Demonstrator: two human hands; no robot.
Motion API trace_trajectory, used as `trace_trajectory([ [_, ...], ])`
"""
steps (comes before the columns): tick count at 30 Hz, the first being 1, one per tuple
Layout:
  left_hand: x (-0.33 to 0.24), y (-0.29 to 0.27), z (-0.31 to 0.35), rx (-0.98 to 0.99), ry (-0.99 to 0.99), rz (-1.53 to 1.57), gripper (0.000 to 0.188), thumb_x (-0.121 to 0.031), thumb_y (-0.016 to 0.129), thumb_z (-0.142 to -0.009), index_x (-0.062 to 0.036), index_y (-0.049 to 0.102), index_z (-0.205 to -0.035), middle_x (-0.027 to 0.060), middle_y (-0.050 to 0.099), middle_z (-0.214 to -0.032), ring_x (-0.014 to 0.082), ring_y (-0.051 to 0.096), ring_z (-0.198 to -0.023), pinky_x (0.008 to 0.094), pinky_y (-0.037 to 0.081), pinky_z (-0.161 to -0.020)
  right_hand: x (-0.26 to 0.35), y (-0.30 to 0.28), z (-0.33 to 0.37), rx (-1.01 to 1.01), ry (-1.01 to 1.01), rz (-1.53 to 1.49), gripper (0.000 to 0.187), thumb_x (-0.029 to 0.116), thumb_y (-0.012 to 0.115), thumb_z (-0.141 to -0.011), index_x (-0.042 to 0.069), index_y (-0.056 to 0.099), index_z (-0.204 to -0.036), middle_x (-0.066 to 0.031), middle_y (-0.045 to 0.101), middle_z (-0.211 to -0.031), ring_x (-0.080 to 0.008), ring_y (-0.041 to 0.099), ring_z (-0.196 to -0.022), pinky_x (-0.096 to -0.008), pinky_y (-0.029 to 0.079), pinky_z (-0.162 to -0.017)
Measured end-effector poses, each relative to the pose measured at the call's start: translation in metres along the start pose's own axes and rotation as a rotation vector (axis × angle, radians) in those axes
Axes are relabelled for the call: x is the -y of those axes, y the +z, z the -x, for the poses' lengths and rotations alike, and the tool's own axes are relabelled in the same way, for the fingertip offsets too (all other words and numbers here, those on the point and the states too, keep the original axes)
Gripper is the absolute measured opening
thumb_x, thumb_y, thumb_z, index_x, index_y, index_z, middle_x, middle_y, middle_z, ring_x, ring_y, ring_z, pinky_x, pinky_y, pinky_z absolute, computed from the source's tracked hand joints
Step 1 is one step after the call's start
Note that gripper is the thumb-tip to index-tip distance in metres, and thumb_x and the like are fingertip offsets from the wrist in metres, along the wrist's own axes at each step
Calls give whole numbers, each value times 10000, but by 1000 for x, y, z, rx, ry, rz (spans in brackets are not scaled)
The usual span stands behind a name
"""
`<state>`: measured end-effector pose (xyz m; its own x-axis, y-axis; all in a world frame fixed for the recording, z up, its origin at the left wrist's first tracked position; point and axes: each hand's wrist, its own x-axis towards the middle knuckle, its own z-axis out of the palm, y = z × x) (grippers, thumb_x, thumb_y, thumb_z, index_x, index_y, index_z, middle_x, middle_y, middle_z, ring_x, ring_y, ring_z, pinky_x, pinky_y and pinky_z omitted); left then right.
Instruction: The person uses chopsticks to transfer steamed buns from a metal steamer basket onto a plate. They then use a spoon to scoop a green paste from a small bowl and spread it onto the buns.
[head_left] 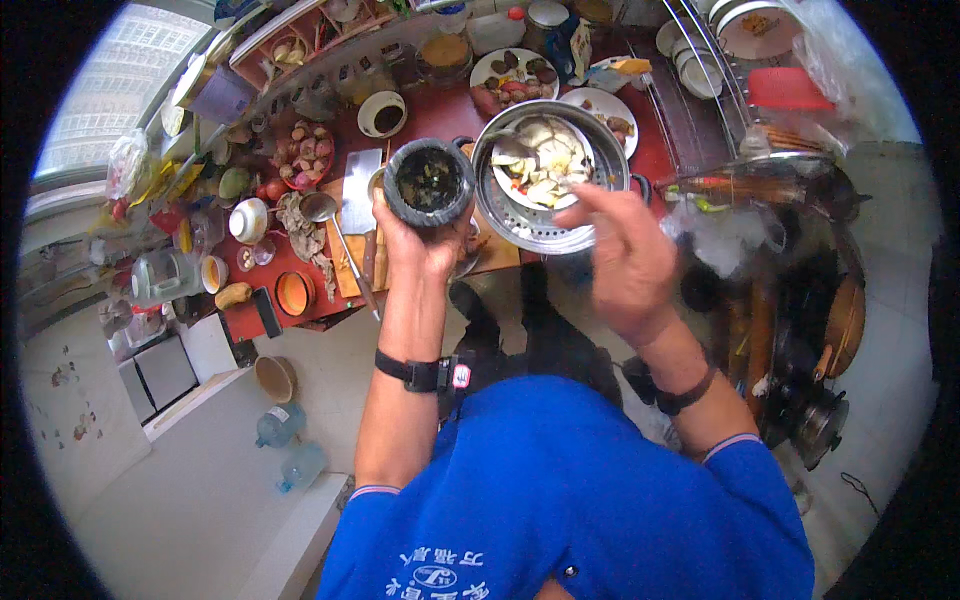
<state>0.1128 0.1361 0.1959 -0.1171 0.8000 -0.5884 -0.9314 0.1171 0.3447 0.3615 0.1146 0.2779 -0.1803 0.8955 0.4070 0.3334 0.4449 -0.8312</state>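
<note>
My left hand (415, 245) is wrapped round the lower part of a dark grey stone mortar (430, 182), holding it up over the cutting board (345, 265). Chopped green bits lie in the mortar. To its right stands a metal steamer pot (545, 240) with holes in its tray. Inside it sits a white plate (565, 140) of pale peeled strips (545, 190) with some red and green bits. My right hand (635, 260) hovers at the pot's right rim, fingers bent and pressed together towards the plate. Whatever they may hold is hidden.
A cleaver (358, 190) and a ladle (320, 207) lie left of the mortar, near a cloth (300, 225). Shallots (303, 155) fill a red basket behind. An orange bowl (295, 293) and a phone (266, 312) are by the front edge. A wire rack (690, 90) stands at right.
</note>
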Motion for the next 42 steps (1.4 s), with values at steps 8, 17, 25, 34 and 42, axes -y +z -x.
trace_trajectory([
  [8,5,-11,16,113,-50,3,672,-670,412,-1031,-148,644,-1384,103,700,-1345,322,680,-1224,531,621,-974,-14,73,-14,163,-300,145,358,35,698,-831,-18,676,-1184,-150,689,-924,-331,672,-848,-435,560,-743],
  [17,9,-12,24,216,-85,8,649,-647,465,-1025,-141,652,-1385,96,714,-1331,302,699,-1189,505,616,-987,5,54,-13,229,-241,-11,275,27,686,-879,6,678,-1153,-167,680,-907,-356,661,-847,-448,545,-758],
  [25,18,0,32,221,-12,-82,702,-651,478,-1014,-116,623,-1445,101,672,-1429,293,656,-1283,475,573,-1074,11,45,-17,315,-305,-46,220,31,690,-889,8,682,-1107,-146,676,-889,-357,666,-840,-443,549,-770],
  [34,25,-5,31,202,-13,-107,668,-667,429,-1025,-173,633,-1425,88,679,-1396,269,684,-1219,473,626,-969,15,51,-20,378,-315,-102,188,48,689,-911,2,702,-1093,-169,725,-974,-365,691,-891,-458,562,-806],
  [42,25,-7,33,180,-49,-53,681,-636,442,-1021,-118,630,-1421,83,683,-1400,280,674,-1243,498,589,-1051,14,38,-24,311,-206,-91,200,50,707,-913,11,719,-1109,-158,720,-940,-356,668,-854,-452,554,-786],
])
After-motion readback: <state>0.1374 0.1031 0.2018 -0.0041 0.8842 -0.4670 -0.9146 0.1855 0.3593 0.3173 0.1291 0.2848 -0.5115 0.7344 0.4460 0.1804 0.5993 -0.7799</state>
